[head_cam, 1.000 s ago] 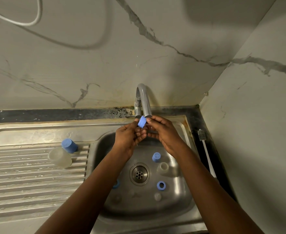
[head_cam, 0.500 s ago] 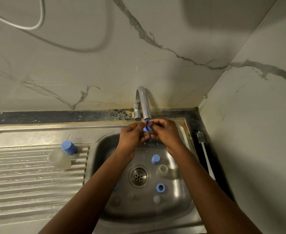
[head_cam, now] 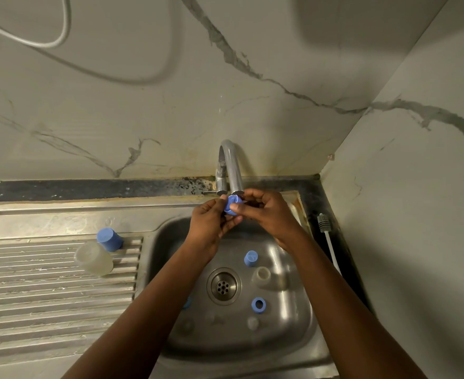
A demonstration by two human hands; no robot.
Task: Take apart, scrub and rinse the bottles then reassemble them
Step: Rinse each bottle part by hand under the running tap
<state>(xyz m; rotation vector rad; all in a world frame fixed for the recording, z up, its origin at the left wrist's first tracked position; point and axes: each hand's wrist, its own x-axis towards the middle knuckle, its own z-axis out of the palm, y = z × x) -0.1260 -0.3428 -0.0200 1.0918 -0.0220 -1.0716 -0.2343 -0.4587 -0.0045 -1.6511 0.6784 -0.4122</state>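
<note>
Steel sink [head_cam: 293, 346] is carrying everything; drain [head_cam: 222, 286] is the reference. Blue cap [head_cam: 251, 259] is standing just behind-right of the drain. Translucent piece [head_cam: 261, 275] is sitting just right of it. Blue ring [head_cam: 258, 305] is lying front-right, hole up, with a small clear piece [head_cam: 252, 322] lying farther front. Blue bit [head_cam: 187, 302] is showing left of the drain, mostly hidden. Far left, a blue cup [head_cam: 110, 239] and a clear bottle [head_cam: 94, 258] are sitting together on the ribbed drainboard [head_cam: 34, 296]. Brush [head_cam: 330, 247] is lying far right, on the ledge.
</note>
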